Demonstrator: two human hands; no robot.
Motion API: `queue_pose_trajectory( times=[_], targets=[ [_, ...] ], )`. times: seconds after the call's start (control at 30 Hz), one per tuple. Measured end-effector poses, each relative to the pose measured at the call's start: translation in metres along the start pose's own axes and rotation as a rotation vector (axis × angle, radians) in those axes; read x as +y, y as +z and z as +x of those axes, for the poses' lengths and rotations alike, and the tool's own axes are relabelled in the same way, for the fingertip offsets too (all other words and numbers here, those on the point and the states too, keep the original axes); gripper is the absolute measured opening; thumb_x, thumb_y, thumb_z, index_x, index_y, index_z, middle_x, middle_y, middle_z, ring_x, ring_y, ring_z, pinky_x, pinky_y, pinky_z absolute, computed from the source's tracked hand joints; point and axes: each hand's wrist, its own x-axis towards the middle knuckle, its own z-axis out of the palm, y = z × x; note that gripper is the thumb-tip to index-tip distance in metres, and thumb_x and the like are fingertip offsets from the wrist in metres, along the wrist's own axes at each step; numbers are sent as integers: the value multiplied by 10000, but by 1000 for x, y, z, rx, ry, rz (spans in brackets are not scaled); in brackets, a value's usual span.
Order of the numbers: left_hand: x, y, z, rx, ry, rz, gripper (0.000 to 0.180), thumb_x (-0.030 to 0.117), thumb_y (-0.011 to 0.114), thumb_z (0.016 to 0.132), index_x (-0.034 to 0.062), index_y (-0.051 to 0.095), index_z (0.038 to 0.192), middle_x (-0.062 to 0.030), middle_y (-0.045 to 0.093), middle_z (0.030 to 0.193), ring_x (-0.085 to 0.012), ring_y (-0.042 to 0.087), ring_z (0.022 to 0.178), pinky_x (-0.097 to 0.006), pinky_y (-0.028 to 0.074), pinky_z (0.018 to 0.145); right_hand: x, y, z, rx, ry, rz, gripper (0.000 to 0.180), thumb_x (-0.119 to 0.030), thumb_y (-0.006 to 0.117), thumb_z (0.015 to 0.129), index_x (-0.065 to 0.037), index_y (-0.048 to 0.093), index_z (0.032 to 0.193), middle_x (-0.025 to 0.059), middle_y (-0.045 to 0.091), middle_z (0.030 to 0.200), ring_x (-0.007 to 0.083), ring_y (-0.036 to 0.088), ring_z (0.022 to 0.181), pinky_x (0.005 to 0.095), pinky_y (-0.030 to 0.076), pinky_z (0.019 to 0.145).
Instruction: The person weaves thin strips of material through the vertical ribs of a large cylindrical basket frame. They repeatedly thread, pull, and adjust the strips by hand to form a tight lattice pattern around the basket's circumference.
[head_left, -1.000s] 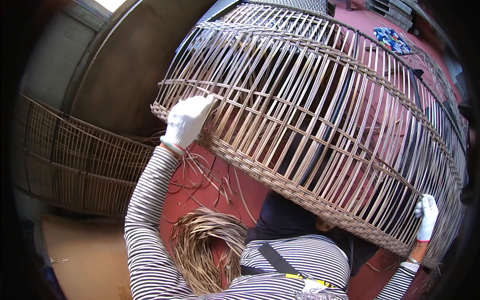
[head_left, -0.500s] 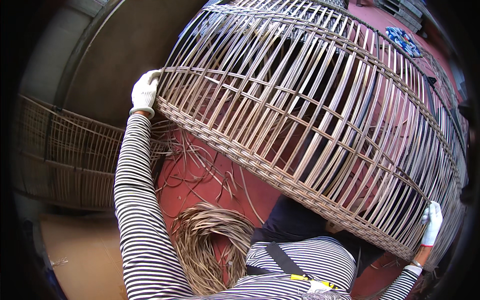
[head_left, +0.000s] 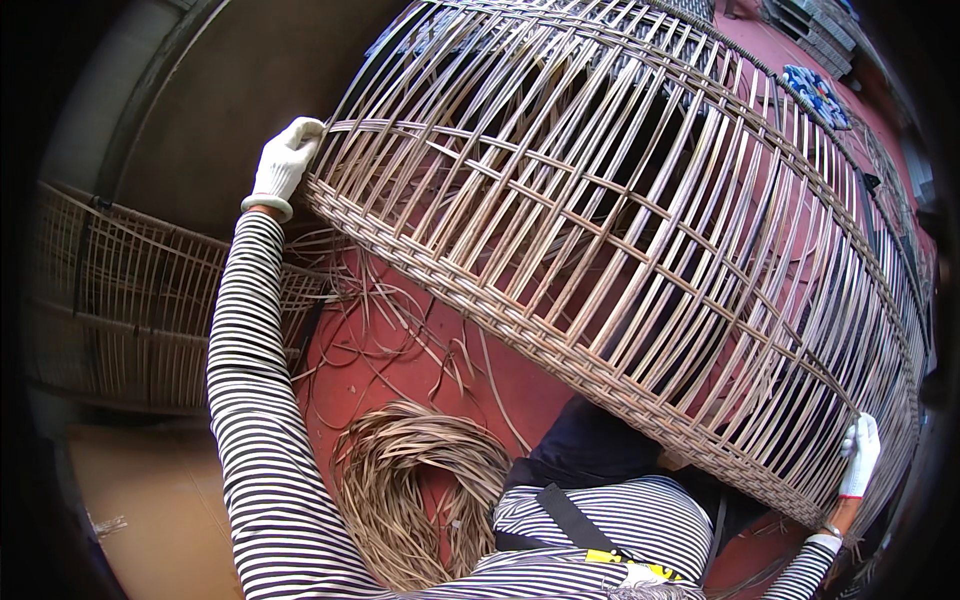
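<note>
A large curved wicker frame [head_left: 545, 340] of brownish strands fills most of the view, tilted down to the right. Its thick braided edge runs nearest me, and thin cross strands pass through the upright ones. My left hand [head_left: 284, 165], in a white knit glove, is closed on the frame's left end, at the end of a cross strand. Near the lower right end, my right hand [head_left: 860, 452], also in a white glove, grips the frame, its fingers curled around the outer strands. Some of its fingertips are hidden among the strands.
On the red floor by my left forearm lies a coil of flat strands [head_left: 385, 500], with loose strands [head_left: 400, 305] scattered beyond it. A second wicker panel [head_left: 150, 290] stands at the left above a cardboard sheet [head_left: 150, 510]. A blue patterned cloth [head_left: 815, 95] is at the far right.
My left hand has shifted slightly up and left in the view, still on the frame. The frame's left end tilts a little differently, and my right hand has lowered slightly.
</note>
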Motion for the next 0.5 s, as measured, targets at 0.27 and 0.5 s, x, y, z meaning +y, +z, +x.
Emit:
queue_pose_trajectory(
  times=[0.27,0.5],
  targets=[
    [20,-11,9,62,287,629,84,143,714,984,114,671,1050,-113,744,900,-324,748,797,-428,611,738,6,-7,5,12,50,17,189,-257,637,1122,-131,688,1254,-81,590,815,0,500,601,152,377,509],
    [12,4,11,-12,301,881,218,58,627,989,150,676,1180,-131,729,1100,-350,753,824,-435,627,725,8,-4,4,24,-2,-21,198,-273,639,1125,-120,700,1236,-83,571,788,-1,486,588,157,366,506]
  ],
)
